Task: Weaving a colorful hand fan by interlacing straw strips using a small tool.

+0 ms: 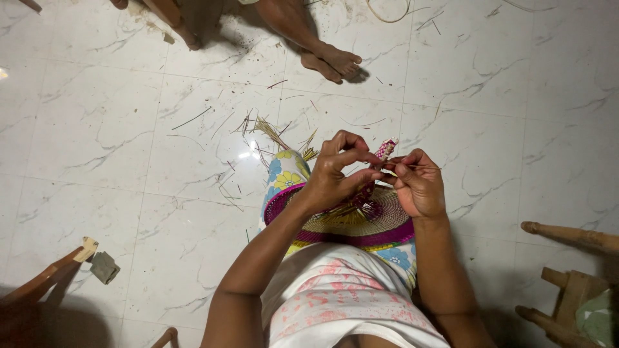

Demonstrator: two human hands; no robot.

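Over the lap, above the round woven straw mat with its magenta rim (361, 225), left hand (332, 177) and right hand (419, 183) pinch one thin straw strand (412, 167); a hard tug could snap it, loosening the pink-patterned woven tip (385, 149).

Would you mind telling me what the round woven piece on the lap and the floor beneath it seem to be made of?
The round woven piece looks like coiled dried grass or palm fibre, matt, in straw yellow with magenta-dyed bands; loose stiff strands stick out where the left hand and right hand work it. The floor looks like glossy white tile with grey marble-like veining, grout lines and a light reflection; stone or ceramic is unclear.
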